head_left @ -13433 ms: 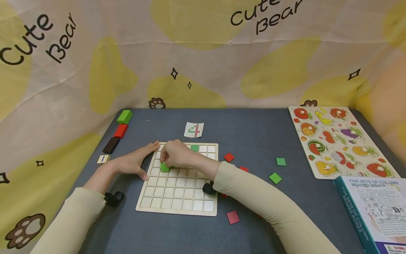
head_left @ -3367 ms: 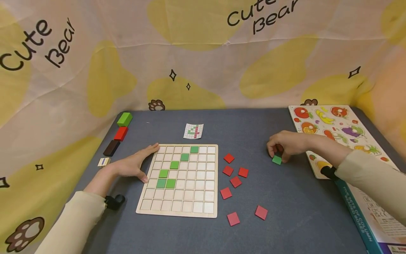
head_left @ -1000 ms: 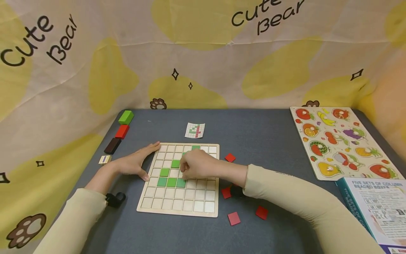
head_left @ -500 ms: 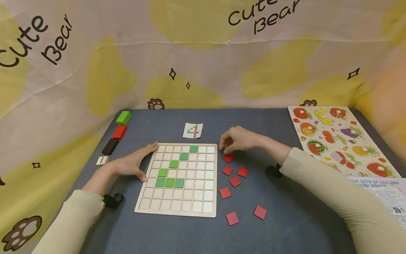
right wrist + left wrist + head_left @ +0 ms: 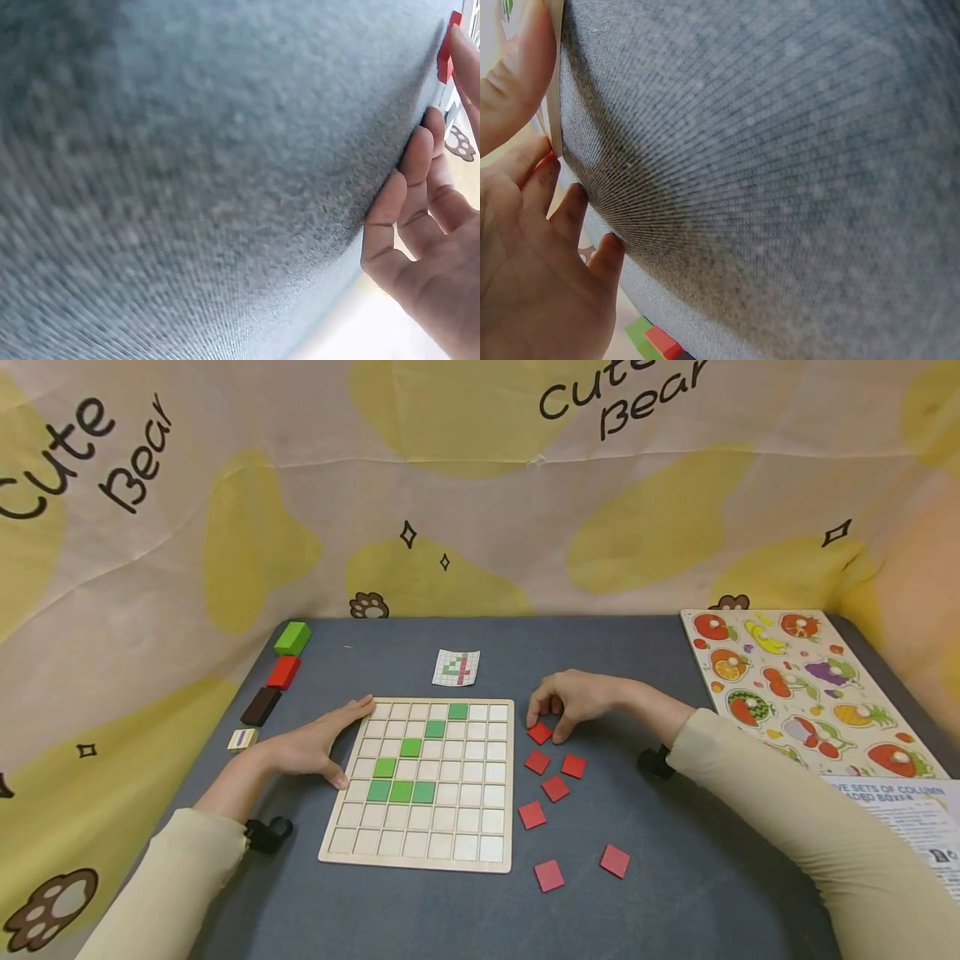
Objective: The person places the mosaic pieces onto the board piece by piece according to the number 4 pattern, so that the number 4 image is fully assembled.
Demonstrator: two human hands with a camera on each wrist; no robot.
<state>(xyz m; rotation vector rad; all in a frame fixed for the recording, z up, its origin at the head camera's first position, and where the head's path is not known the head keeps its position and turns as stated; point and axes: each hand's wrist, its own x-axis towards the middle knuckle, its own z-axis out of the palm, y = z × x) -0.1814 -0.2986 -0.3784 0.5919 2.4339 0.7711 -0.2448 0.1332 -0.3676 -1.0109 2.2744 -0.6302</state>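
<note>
My left hand (image 5: 307,750) rests at the left edge of a wooden grid board (image 5: 416,843), thumb and fingers spread along its rim. Green square tiles (image 5: 401,792) lie in several of the board's cells, in a slanting line that ends in a short row. To the right of the board, my right hand (image 5: 581,697) pinches a red square tile (image 5: 539,732) between thumb and finger at the table surface. In the right wrist view the thumb lies against that tile's edge, and the other fingertips touch the grey cloth.
Several more red tiles (image 5: 555,789) lie scattered right of the board. Behind it is a small pattern card (image 5: 456,668). Coloured blocks (image 5: 283,672) line the left table edge. A fruit puzzle board (image 5: 810,693) and a printed box (image 5: 900,818) occupy the right side.
A green tile from the right went onto the board, extending the short row. My right hand then moved right, off the board, and down onto the rearmost red tile. The left hand stayed put.
</note>
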